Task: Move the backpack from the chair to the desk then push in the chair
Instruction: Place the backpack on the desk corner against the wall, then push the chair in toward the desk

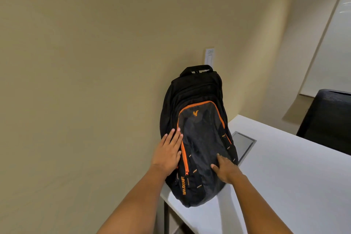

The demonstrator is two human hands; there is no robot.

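A black backpack [199, 131] with orange zipper trim stands on the white desk [281, 176], at its left end, leaning back against the beige wall. My left hand [168, 151] lies flat on the backpack's left side with fingers spread. My right hand [225, 170] rests on the lower front pocket, fingers bent and pressing the fabric. Neither hand grips a strap or the top handle [197, 68]. A black chair [328, 118] shows behind the desk at the right edge.
A grey cable hatch [244, 143] is set into the desk just right of the backpack. A white wall plate [209, 59] sits above the bag. A whiteboard [332, 40] hangs on the right wall. The desk's dark leg [166, 218] is at the bottom.
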